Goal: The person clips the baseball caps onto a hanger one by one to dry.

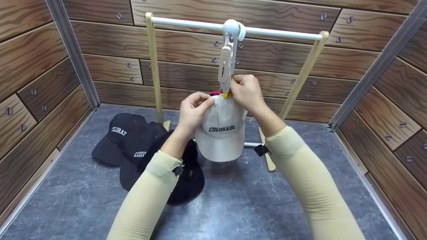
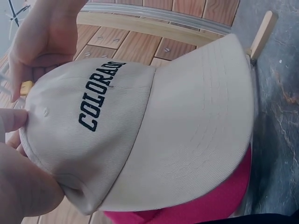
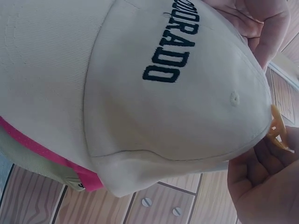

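your cream cap (image 1: 221, 130) hangs at the centre of the head view, a ribbed twill crown with a stiff curved brim pointing down and "colorado" stitched in black block letters across the front. a bright pink lining or second cap shows under its brim at the bottom of the left wrist view; which of the two it is cannot be told. the top of the crown sits at the yellow tips of a long white plastic clip (image 1: 228, 56), which hooks over a smooth white rail (image 1: 277, 32) in the upper middle of the frame. the rail rests on two pale wooden posts (image 1: 154, 66) that lean slightly apart.

at the lower left of the centre, three black caps (image 1: 140, 146) lie in an overlapping heap on the mottled grey floor (image 1: 250, 203), two of them showing white lettering. walls of brown wood-grain planks (image 1: 33, 83) studded with screw heads box in the floor on three sides.

your left hand (image 1: 193, 111) curls around the left side of the cream crown, fingertips pressed into the fabric near the top. your right hand (image 1: 245, 91) pinches at the clip's lower end where it meets the crown, fingers bunched tight together.
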